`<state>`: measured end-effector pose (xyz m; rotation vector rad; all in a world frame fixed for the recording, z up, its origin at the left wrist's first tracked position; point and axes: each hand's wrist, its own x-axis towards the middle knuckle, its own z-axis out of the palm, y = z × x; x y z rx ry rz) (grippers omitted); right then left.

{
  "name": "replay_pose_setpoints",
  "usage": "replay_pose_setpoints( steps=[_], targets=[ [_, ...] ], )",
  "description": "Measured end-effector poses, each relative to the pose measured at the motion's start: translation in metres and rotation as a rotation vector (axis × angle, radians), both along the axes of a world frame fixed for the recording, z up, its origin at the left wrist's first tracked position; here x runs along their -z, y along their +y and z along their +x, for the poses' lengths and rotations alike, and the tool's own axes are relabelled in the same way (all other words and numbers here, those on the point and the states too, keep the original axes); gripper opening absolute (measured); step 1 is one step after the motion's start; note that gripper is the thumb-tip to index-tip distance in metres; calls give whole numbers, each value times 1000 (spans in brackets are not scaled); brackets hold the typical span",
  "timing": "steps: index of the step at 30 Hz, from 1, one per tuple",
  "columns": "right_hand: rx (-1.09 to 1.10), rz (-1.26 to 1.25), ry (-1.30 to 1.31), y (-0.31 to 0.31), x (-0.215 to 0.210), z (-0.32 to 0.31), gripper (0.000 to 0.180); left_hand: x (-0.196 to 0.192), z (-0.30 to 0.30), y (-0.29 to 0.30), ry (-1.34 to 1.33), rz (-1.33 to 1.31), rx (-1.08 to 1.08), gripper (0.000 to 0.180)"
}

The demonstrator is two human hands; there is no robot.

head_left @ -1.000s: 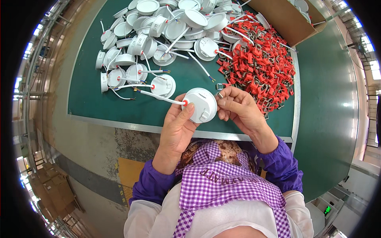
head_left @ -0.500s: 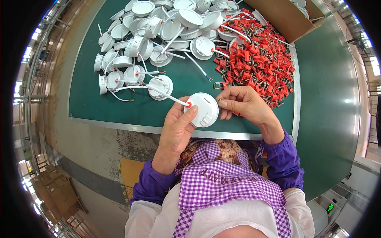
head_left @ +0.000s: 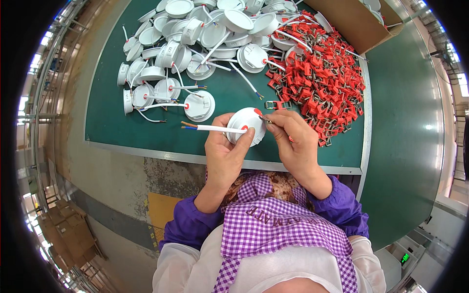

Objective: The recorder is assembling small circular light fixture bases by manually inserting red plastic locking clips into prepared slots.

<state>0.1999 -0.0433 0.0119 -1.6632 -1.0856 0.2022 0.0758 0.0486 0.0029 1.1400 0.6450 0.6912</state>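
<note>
My left hand is closed round the side of a white round lamp housing, its thumb lying on the back near a red cable grommet. A white cable leaves the grommet toward the left, ending in bare brown and blue wires. At the housing's upper right edge, my right hand pinches a small red clip with a metal spring. The red part touches the housing; the fingertips partly hide the metal part. A single red clip lies on the green table just beyond my right fingers.
A heap of red clips covers the table's right side. Many white lamp housings with cables are piled at the back and left; one housing lies nearest. A cardboard box stands at the back right. A metal edge borders the table.
My right hand has moved in to the housing's upper edge, and the red clip now shows against it. The housing has turned, and its cable points more level to the left.
</note>
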Motion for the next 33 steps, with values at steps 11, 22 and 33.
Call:
replay_pose_setpoints(
  steps=[11,22,33],
  targets=[
    [28,-33,-194,-3,-3,-8,18,4,-4,-1,145,297,5,36],
    [-38,8,139,-4,-6,0,26,7,-13,2,8,274,109,39],
    [-237,-278,435,-44,-13,-9,53,0,-39,-25,97,126,273,32]
  ],
)
